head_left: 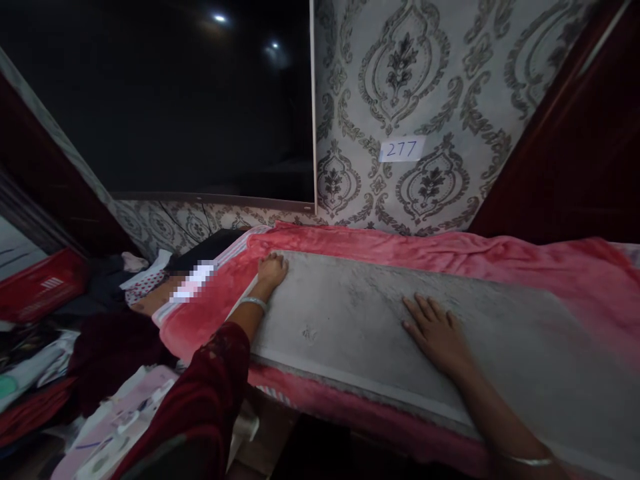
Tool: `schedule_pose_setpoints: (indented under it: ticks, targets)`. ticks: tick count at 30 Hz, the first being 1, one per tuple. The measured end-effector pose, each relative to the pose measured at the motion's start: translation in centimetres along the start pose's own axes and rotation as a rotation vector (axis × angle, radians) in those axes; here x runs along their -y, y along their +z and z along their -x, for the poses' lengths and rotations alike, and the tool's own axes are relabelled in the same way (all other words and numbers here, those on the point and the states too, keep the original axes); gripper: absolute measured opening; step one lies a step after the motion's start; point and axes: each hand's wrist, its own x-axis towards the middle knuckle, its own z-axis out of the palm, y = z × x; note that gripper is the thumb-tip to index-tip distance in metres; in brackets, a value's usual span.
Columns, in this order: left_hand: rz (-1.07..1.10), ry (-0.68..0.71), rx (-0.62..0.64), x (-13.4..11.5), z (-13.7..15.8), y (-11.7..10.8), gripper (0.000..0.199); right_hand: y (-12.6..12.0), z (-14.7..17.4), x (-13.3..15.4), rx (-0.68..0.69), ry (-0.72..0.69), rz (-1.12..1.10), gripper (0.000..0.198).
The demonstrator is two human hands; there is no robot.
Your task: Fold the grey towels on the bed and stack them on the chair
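Two hands (273,270) (434,330) on grey cloth (345,327), cloth cropped at right

The left hand (273,268) rests with bent fingers at a far corner of the gray cloth (340,313), while the right hand (437,331) lies flat on it, fingers spread. Pink blanket (210,313) shows beneath and around both; beyond them hang a dark television (200,100) and a paper marked "277" (401,149).

Pinkish-red blanket (200,327) covers a support hidden from sight, long grey cloth (360,320) lies on the blanket, rumpled folds of blanket beyond the grey cloth's far edge, striped border (227,257) to the grey cloth's left, blanket hanging below its near edge
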Motion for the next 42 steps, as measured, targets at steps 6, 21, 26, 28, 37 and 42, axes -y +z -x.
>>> schedule_pose_setpoints:
  ticks: [6, 21, 26, 28, 37, 42]
  targets:
    - [0.056, 0.313, 0.046, -4.2, 2.5, 0.6, 0.046, -0.5, 0.0, 0.3, 0.006, 0.009, 0.008, 0.059]
    - [0.017, 0.412, 0.044, -7.1, 5.2, 2.1, 0.063, -1.2, 0.0, 0.4, 0.022, 0.014, -0.010, 0.058]
    - [0.004, 0.392, 0.056, -7.5, 5.4, 1.9, 0.063, -1.3, 0.0, 0.5, 0.033, 0.021, -0.016, 0.059]
    - [0.003, 0.380, 0.053, -7.4, 5.5, 1.8, 0.062, -1.3, 0.0, 0.6, 0.039, 0.025, -0.016, 0.059]
    - [0.032, 0.200, 0.153, -8.4, 3.5, 0.5, 0.062, -1.7, -0.1, 0.8, 0.045, 0.021, -0.028, 0.059]
    - [0.108, 0.495, 0.243, -13.2, 1.0, 0.7, 0.068, -1.7, -0.1, 0.8, 0.042, 0.022, -0.045, 0.059]
